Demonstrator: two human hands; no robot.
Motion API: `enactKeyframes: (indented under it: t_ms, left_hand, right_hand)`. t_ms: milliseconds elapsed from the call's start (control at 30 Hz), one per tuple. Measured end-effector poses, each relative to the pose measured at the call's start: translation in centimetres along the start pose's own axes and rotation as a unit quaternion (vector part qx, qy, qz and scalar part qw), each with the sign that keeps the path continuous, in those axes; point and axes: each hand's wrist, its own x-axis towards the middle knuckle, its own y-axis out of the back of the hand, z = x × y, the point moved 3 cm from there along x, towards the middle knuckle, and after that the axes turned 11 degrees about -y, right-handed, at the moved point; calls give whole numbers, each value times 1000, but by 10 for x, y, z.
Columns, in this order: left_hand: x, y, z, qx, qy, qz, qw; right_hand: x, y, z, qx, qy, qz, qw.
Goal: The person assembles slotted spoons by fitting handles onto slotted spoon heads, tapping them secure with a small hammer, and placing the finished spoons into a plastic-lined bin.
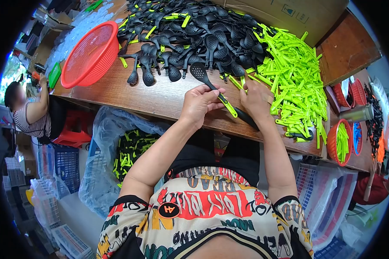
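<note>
My left hand holds a black slotted spoon with a green piece on its handle, its head pointing up and left. To the right, my right hand reaches down at the table, its fingertips by green handle pieces near the pile's edge; whether it grips one is hard to tell. Beyond both hands lies a large heap of black spoon heads. A big pile of bright green handles spreads to the right of my right hand. A dark piece lies just under my right wrist.
A red basket stands at the table's left. Below it, a plastic-lined bin contains black and green pieces. A cardboard box is at the back, and an orange basket at the right. Another person sits far left.
</note>
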Motion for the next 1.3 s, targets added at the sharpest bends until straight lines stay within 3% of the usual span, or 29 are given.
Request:
enactKeyframes:
  t_ms: [67, 167, 333, 467, 533, 667, 733, 800, 867, 900, 1133, 1300]
  left_hand:
    - [4, 4, 0, 9, 1, 14, 1000]
    - [9, 3, -2, 8, 2, 19, 1000]
    - [15, -4, 0, -5, -7, 28, 1000]
    - [13, -6, 6, -16, -18, 27, 999]
    - [9, -11, 10, 46, -32, 16, 998]
    - [11, -5, 8, 46, -67, -8, 997]
    - [11, -4, 10, 23, -70, -27, 997]
    - [7, -8, 13, 3, -83, -47, 995]
    - [4, -10, 12, -18, -95, -68, 993]
    - [4, -11, 10, -15, -118, -83, 989]
    - [-9, -20, 13, 5, -176, -142, 974]
    - [-22, -18, 21, 18, -165, -159, 973]
  right_hand:
    - [-8, 15, -1, 109, 5, 42, 993]
    - [-24, 37, -13, 140, 94, 104, 980]
    - [-43, 54, -29, 29, 194, 120, 973]
    - [-52, 57, -34, -9, 220, 107, 970]
    - [-56, 53, -39, -23, 238, 102, 966]
    - [-56, 60, -41, 5, 228, 67, 971]
    - [-48, 71, -38, 186, 133, 81, 970]
    - [-48, 66, -32, 199, 110, 87, 970]
    - [-49, 48, -23, 393, -86, -121, 908]
    - [-51, 40, -22, 424, -112, -155, 885]
    - [-49, 35, -45, 531, -44, -57, 845]
    - [-47, 58, -50, 414, 74, 6, 907]
